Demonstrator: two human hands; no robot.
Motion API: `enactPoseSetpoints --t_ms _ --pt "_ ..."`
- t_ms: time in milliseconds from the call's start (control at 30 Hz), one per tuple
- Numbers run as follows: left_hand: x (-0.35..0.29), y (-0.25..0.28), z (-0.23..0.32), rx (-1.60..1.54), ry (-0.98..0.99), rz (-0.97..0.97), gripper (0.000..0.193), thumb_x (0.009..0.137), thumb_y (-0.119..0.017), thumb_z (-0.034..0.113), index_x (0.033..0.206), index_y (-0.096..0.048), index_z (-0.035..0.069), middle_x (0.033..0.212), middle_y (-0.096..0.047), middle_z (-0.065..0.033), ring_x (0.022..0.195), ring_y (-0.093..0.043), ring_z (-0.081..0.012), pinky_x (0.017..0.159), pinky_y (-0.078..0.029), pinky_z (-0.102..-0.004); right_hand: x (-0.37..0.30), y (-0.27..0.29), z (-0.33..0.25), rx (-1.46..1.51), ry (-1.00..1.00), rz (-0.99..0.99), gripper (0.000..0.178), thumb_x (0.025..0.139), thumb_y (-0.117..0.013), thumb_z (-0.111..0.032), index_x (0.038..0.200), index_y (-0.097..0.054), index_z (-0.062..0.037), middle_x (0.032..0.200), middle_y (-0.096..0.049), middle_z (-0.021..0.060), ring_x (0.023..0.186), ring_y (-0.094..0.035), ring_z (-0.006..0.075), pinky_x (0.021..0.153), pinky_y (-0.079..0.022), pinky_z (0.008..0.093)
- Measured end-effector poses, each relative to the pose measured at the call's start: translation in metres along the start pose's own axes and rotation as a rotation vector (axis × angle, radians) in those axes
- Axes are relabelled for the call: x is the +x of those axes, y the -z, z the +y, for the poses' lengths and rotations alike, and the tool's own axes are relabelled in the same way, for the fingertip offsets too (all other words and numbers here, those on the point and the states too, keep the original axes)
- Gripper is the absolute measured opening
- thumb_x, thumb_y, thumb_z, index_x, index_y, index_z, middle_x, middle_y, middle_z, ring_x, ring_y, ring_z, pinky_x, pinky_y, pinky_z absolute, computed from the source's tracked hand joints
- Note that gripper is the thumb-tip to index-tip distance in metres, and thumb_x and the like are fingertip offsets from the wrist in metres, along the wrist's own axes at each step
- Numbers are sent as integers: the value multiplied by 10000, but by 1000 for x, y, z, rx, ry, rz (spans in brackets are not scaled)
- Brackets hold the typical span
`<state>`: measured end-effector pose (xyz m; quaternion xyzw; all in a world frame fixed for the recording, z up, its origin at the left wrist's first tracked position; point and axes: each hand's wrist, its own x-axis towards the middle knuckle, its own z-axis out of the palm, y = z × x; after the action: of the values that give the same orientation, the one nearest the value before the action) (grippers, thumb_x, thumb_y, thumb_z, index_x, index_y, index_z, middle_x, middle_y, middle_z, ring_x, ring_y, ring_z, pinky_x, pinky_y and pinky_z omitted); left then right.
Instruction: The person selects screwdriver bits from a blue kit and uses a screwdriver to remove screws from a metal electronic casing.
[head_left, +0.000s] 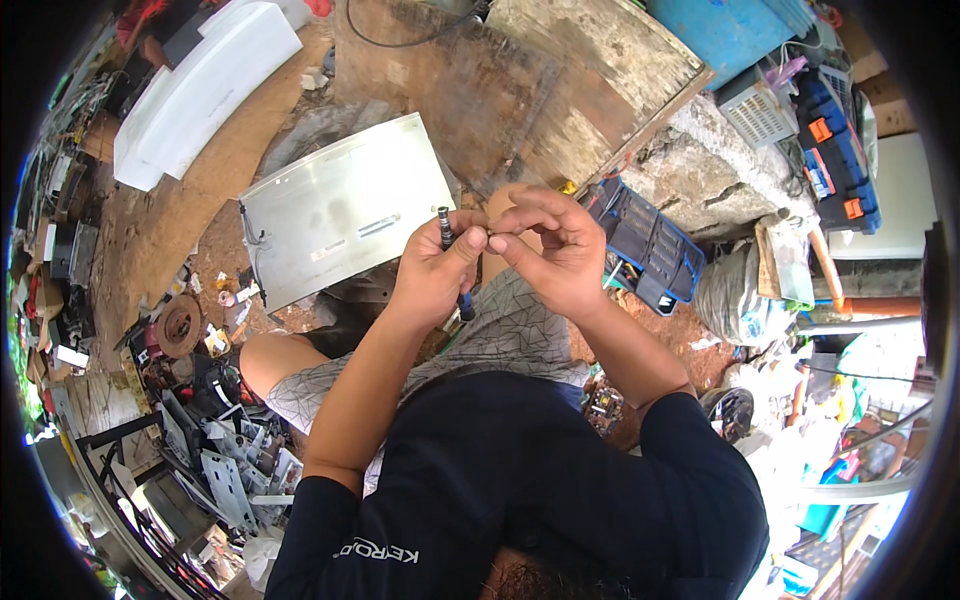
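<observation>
In front of my body both hands are raised, their fingertips meeting. My left hand [432, 272] is closed round a slim screwdriver [446, 226], dark at its upper end and blue at its lower end [466, 305]. My right hand [562, 256] has thumb and forefinger pinched together against the left fingertips; whatever is between them is too small to make out. Beyond my left hand lies a flat silvery-white panel [350, 190], with a thin cable at its left edge. Right of my right hand lies an open blue and black tool case [655, 245] with rows of slots.
Wooden boards [450, 85] lie ahead, beside a rough concrete block [700, 165]. A long white foam-like piece [205, 95] is at far left. Metal and plastic scrap [225, 455] is heaped at left. A blue and black toolbox [835, 150] and a grey basket [758, 108] are at right.
</observation>
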<state>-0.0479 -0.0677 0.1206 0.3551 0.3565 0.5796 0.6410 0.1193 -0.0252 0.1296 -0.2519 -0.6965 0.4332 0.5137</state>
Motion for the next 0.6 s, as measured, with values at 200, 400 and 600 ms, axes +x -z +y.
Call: enactPoseSetpoints --t_ms 200,400,600 --pt "1 6 -2 -17 12 -5 248 954 -682 300 1005 -649 59 731 -588 53 528 -454 -21 465 -376 -182 1 -6 -4 95 -47 27 467 808 -736 107 1232 -565 11 950 -718 77 984 -650 135 907 -504 308" --pt "2 5 1 55 -15 -27 236 941 -703 269 1027 -653 55 721 -572 56 529 -448 -19 470 -369 -178 -2 -4 3 82 32 42 424 793 -758 80 1182 -606 3 976 -713 51 1056 -613 131 924 -496 293" --pt "0 6 -2 58 -7 -14 229 936 -711 245 1042 -654 49 717 -563 55 529 -448 -18 471 -371 -180 -5 -1 2 64 45 4 509 792 -729 140 1249 -546 12 957 -721 84 975 -669 139 1021 -438 358"
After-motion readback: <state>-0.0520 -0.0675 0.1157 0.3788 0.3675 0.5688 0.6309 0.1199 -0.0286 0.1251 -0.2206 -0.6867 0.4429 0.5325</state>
